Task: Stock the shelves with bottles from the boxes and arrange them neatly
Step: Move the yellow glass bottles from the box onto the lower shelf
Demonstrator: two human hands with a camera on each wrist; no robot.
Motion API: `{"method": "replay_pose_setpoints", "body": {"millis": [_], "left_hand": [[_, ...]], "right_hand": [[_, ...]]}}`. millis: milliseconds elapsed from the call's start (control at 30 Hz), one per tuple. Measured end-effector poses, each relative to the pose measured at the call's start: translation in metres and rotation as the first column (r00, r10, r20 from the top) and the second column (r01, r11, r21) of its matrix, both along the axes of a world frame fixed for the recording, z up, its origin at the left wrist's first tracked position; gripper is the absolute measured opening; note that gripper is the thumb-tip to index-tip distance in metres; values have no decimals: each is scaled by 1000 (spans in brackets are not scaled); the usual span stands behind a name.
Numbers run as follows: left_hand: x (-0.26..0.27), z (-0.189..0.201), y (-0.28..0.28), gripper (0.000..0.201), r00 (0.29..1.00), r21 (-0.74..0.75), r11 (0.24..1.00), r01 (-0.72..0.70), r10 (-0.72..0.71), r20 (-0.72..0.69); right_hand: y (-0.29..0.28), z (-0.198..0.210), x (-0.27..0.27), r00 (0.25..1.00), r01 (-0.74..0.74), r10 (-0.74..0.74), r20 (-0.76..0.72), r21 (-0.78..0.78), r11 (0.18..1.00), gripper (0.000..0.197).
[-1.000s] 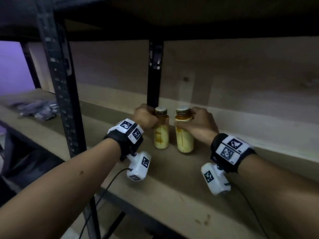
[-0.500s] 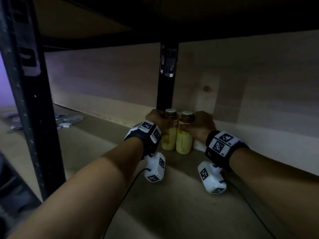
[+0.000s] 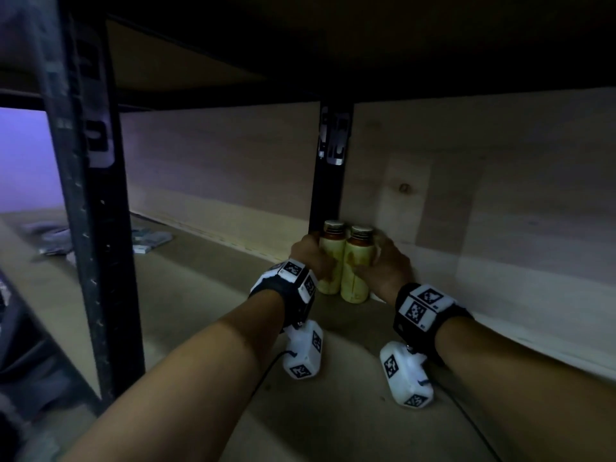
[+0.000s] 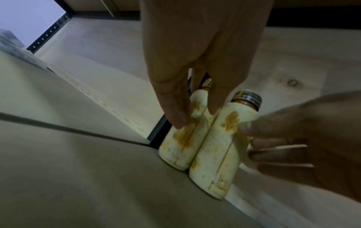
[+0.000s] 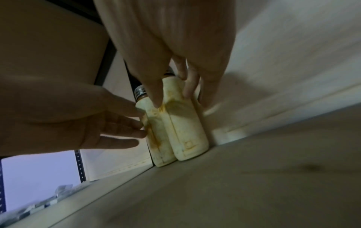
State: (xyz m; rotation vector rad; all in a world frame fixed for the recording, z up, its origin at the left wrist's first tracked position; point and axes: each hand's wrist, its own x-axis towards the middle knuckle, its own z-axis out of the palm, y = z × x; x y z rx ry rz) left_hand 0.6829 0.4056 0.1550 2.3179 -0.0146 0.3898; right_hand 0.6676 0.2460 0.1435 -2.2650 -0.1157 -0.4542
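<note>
Two pale yellow bottles stand upright and touching at the back of the wooden shelf [image 3: 350, 411], against the back board and just right of the black rear post [image 3: 328, 181]. In the head view the left hand [image 3: 308, 258] wraps the left bottle [image 3: 330, 261] and the right hand [image 3: 386, 268] wraps the right bottle [image 3: 358, 271], but the fingers are hidden behind the bottles there. The left wrist view shows what the head view does not: the left thumb and a fingertip pressing the front of the left bottle, and orange stains on both labels. The right wrist view shows the right fingers curled behind the right bottle, the thumb on its front. Only the head view shows the flat packets [image 3: 151, 241] lying far left on the shelf
</note>
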Motion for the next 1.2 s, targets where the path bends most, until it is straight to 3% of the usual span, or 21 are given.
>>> {"method": "replay_pose_setpoints", "body": {"millis": [267,400,533,633,967,1200], "left_hand": [[-62,33,14,47,989,32,997,71,-66,-133],[-111,61,17,60,986,127,987,95,-76,-146],[-170,90,14,52,992,226,968,113,-99,-75],[-215,102,13,45,984,294,941,169,-145,-102],[-355,101,14,38,923,426,820,382,-315,-222],[-425,50,-4,28,850,371,776,510,-388,-356]], "right_hand": [[-19,39,-80,994,-82,56,-96,-287,954,45],[-26,67,-138,993,-118,102,-65,-328,937,35],[-29,92,-195,988,-149,119,-104,-365,919,37],[-32,105,-236,985,-160,111,-136,-433,887,39],[-56,102,-358,965,-244,120,-235,-622,744,37],[-60,56,-434,929,-316,112,-352,-599,736,21]]}}
